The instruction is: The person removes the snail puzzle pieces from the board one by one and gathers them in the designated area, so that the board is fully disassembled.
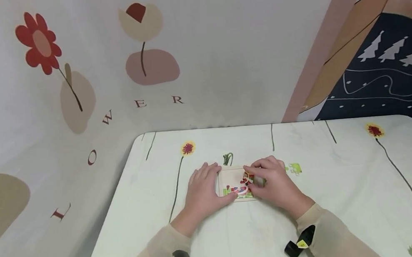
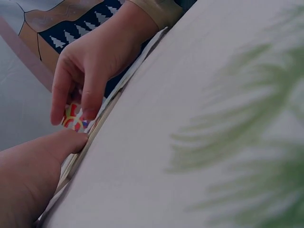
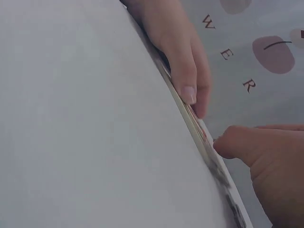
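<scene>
A small wooden puzzle tray [image 1: 230,171] lies on the table, with colourful pieces along its lower and right parts and bare wood at its upper left. My left hand [image 1: 204,189] rests along the tray's left side, fingers extended, thumb on the near edge. Over the tray's right side, my right hand [image 1: 276,184] pinches a puzzle piece [image 1: 248,177] between thumb and fingers. In the left wrist view that puzzle piece [image 2: 72,116] shows red, yellow and white, tilted above the tray. The right wrist view hides the piece.
A loose green puzzle piece [image 1: 295,169] lies just right of my right hand, another partly hidden beside it. The flower-print tablecloth [image 1: 349,197] covers the table. A printed cloth wall [image 1: 221,60] stands behind and to the left.
</scene>
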Motion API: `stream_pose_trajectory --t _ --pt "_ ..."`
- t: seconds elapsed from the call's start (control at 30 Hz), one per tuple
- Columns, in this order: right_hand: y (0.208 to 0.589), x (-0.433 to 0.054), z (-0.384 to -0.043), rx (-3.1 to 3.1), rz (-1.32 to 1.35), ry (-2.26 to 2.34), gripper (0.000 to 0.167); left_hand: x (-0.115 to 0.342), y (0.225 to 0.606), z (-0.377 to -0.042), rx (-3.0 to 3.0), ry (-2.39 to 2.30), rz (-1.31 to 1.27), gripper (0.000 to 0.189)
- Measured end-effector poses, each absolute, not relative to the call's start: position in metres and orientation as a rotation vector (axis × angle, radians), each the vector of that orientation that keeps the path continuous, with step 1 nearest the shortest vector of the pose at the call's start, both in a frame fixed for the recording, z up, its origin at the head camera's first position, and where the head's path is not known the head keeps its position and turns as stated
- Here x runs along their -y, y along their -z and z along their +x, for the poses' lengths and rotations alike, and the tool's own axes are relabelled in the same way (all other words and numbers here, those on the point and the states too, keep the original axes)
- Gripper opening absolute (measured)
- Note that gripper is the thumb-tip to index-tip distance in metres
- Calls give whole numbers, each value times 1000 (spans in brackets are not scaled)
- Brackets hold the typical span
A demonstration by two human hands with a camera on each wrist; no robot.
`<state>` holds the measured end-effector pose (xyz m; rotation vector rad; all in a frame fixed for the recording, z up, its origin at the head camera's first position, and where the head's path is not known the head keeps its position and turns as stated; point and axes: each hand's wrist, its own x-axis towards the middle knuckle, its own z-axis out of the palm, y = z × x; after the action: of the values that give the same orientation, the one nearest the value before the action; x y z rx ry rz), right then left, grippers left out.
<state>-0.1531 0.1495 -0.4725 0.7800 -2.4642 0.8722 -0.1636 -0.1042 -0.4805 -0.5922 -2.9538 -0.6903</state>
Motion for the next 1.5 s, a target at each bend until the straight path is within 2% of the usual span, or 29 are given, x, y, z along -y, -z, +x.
stream_pose_trajectory --t 0.3,0.7,0.9,1.5 --pt "476 -189 -146 2472 648 -870 47 102 478 -164 2958 685 -598 93" --pt "472 -240 -129 2498 781 -743 47 103 478 -167 2964 669 -593 92" --pt "474 -244 -130 2524 833 -658 47 107 481 -167 2956 662 -596 92" --pt "483 -241 -128 2562 747 -593 50 106 483 -163 2952 688 -616 92"
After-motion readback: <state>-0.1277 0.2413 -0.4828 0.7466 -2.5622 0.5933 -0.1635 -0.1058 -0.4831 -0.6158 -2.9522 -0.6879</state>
